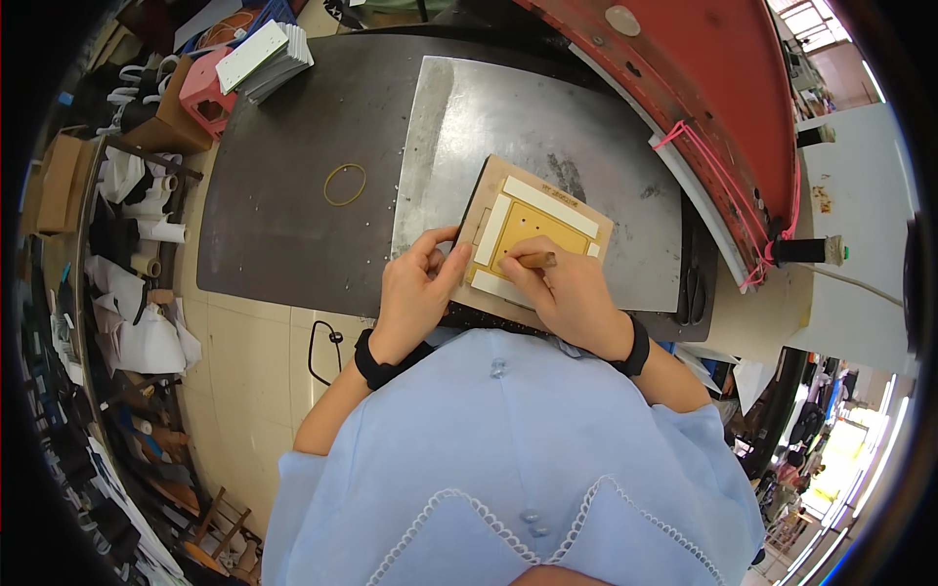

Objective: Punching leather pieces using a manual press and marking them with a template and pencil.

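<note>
Centrally in the frame, the left hand [418,283] pins the flat wooden board [540,234] by its left edge on the metal sheet [547,127] while the right hand [562,293], fingers clenched, grasps a brown tool [535,260]; board judged stiff, light, best held by edges.

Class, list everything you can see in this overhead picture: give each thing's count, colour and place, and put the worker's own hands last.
Wooden board: one, tan, with white strips and a yellow panel, on the metal sheet.
Metal sheet: one, grey, on the dark table.
Table: one, dark brown, centre.
Rubber band: one, yellow, on the table.
Stack of white sheets: one, upper left.
Pink stool: one, upper left.
Scissors: one pair, dark, right table edge.
Tool: one, brown handle, in the right hand.
Left hand: on the board's near-left edge.
Right hand: gripping the tool.
</note>
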Demonstrator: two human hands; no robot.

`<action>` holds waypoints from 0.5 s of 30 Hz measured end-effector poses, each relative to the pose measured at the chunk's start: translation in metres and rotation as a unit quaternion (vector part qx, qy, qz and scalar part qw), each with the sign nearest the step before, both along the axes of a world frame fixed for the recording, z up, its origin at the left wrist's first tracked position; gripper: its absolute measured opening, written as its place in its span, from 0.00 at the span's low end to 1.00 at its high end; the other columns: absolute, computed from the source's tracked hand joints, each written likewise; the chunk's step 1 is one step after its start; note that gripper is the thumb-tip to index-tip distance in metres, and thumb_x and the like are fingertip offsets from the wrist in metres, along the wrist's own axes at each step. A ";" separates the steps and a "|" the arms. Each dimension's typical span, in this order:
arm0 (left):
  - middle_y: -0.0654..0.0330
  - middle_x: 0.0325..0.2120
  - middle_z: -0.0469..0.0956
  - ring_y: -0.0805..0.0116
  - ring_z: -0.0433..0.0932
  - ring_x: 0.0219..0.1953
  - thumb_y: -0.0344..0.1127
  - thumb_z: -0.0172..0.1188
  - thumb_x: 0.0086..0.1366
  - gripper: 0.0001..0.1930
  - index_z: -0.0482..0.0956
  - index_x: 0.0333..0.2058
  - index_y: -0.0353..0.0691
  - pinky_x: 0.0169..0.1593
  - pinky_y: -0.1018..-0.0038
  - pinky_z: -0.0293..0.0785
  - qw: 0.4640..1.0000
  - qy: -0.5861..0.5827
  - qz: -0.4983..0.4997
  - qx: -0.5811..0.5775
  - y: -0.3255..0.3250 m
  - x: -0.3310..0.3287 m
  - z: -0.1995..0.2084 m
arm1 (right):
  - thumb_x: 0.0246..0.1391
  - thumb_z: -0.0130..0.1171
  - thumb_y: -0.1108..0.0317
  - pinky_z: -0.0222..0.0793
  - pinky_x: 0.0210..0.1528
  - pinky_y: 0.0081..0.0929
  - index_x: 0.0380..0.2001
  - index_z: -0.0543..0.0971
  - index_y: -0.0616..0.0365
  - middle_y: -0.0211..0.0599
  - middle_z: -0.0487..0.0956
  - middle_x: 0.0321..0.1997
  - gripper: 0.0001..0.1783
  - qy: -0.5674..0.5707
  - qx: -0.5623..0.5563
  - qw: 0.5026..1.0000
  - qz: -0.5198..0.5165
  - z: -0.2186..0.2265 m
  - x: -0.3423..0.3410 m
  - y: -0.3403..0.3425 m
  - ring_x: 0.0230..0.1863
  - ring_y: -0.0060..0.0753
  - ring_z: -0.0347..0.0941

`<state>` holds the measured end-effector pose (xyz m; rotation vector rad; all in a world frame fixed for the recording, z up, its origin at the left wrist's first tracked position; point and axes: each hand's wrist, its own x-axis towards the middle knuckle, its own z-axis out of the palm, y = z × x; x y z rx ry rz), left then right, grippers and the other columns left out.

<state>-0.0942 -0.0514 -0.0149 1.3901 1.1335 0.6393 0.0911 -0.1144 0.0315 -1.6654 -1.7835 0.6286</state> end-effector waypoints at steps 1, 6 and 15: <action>0.70 0.14 0.69 0.85 0.64 0.14 0.38 0.60 0.67 0.16 0.79 0.49 0.35 0.16 0.82 0.62 1.000 0.000 -0.005 0.011 0.000 0.001 0.000 | 0.59 0.60 0.64 0.71 0.28 0.29 0.35 0.78 0.55 0.37 0.79 0.24 0.07 -0.004 0.010 1.000 -0.013 -0.001 -0.001 -0.003 0.27 0.37 0.78; 0.71 0.14 0.68 0.85 0.64 0.14 0.38 0.60 0.67 0.16 0.79 0.49 0.34 0.17 0.82 0.61 0.999 -0.002 -0.014 0.036 0.000 0.001 -0.003 | 0.61 0.58 0.65 0.72 0.28 0.26 0.36 0.77 0.56 0.38 0.81 0.28 0.07 -0.022 0.002 1.000 -0.018 0.003 -0.001 -0.011 0.27 0.34 0.79; 0.68 0.15 0.72 0.84 0.66 0.14 0.40 0.59 0.68 0.17 0.79 0.48 0.34 0.17 0.82 0.63 0.999 0.029 -0.016 0.005 0.003 0.000 0.001 | 0.66 0.53 0.66 0.74 0.37 0.23 0.40 0.73 0.66 0.39 0.80 0.35 0.11 0.200 -0.024 0.978 -0.050 0.038 0.018 -0.002 0.34 0.29 0.81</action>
